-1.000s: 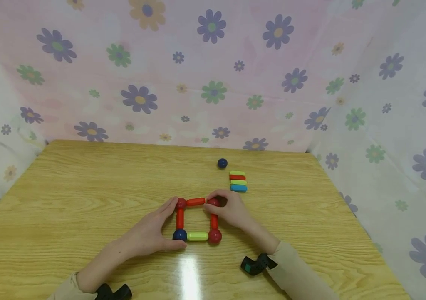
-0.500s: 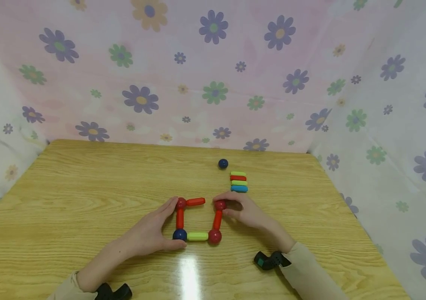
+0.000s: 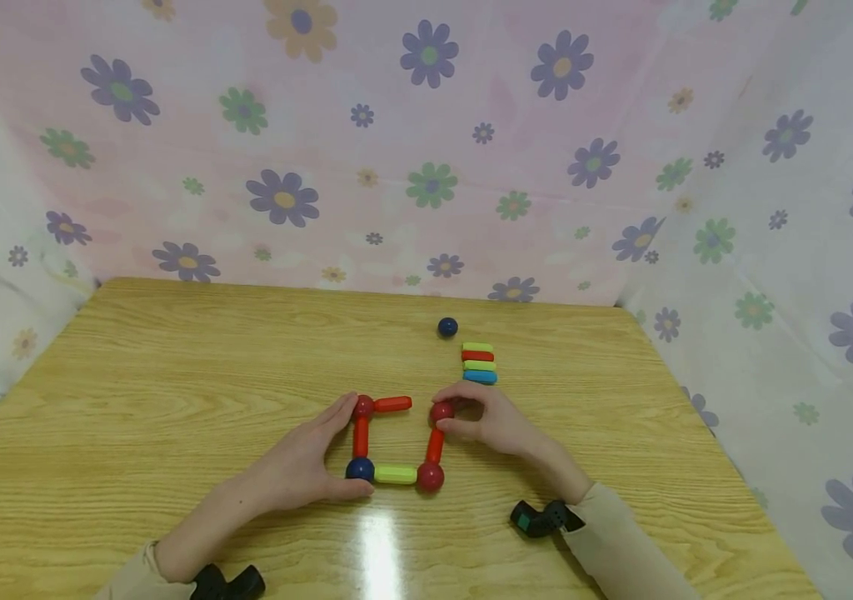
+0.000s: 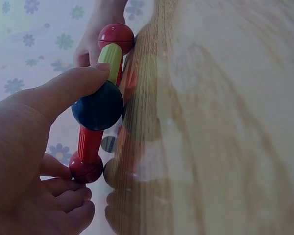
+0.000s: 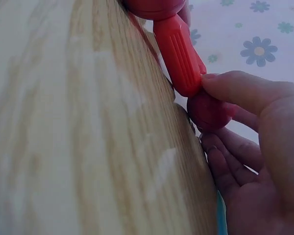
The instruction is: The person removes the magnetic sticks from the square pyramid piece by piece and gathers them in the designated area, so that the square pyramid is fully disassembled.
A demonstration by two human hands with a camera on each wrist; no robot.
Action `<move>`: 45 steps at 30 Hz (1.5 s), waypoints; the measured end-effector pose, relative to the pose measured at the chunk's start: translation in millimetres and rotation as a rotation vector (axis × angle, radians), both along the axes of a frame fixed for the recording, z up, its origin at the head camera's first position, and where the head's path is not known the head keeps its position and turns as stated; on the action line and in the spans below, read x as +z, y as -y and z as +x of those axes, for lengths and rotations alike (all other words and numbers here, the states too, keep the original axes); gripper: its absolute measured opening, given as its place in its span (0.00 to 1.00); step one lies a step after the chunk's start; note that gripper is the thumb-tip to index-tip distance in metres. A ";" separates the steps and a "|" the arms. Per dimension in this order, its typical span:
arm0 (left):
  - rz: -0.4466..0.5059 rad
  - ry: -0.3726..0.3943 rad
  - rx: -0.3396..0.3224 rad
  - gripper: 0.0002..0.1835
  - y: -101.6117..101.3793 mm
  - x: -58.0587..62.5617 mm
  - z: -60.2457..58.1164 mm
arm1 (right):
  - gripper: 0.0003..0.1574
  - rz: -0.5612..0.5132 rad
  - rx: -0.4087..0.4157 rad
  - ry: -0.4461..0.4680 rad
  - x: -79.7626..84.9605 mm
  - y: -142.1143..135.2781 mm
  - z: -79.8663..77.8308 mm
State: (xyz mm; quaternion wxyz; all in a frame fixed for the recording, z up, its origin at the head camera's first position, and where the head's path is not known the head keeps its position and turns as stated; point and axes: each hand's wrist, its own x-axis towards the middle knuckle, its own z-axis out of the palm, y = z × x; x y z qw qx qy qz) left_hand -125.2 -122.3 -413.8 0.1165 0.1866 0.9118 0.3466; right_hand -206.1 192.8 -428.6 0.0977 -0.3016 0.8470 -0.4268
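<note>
On the table lies a four-sided figure of magnetic rods and balls with a gap in its far side. My left hand (image 3: pixel 299 467) holds its left side, fingertips at the far-left red ball (image 3: pixel 363 407) and thumb by the navy ball (image 4: pixel 98 106). A red rod (image 3: pixel 361 437) joins these two. Another red rod (image 3: pixel 393 404) points right from the far-left ball, its end free. The yellow-green rod (image 3: pixel 396 475) runs along the near side to a red ball (image 3: pixel 430 477). My right hand (image 3: pixel 486 421) pinches the far-right red ball (image 5: pixel 208 110), joined to a red rod (image 5: pixel 179 56).
Beyond my right hand several loose rods (image 3: pixel 479 367) in yellow-green, red and blue lie in a row. A loose navy ball (image 3: pixel 447 327) sits farther back on the wooden table (image 3: pixel 209 350). Flowered cloth (image 3: pixel 351 167) hangs behind the table and along its sides.
My right hand has moved right with the far-right red ball, tilting its rod outward and widening the gap from the far red rod. My left hand has stayed in place.
</note>
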 end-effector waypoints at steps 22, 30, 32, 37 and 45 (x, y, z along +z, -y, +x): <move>-0.003 0.003 -0.001 0.65 -1.6 3.3 -0.9 | 0.24 -0.024 -0.064 -0.080 18.1 8.1 8.7; 0.000 -0.006 -0.008 0.65 -1.2 2.9 -1.4 | 0.24 -0.042 -0.062 -0.116 -3.7 -0.3 -3.7; 0.001 -0.002 -0.004 0.65 -0.7 2.7 -1.4 | 0.24 -0.050 -0.068 -0.106 -1.4 1.0 -3.7; -0.001 0.012 0.004 0.65 0.1 2.7 -1.2 | 0.25 -0.066 -0.146 -0.061 6.9 10.4 -10.5; -0.004 0.017 0.002 0.65 -1.4 3.3 0.3 | 0.29 -0.069 -0.300 0.017 15.4 35.4 -38.3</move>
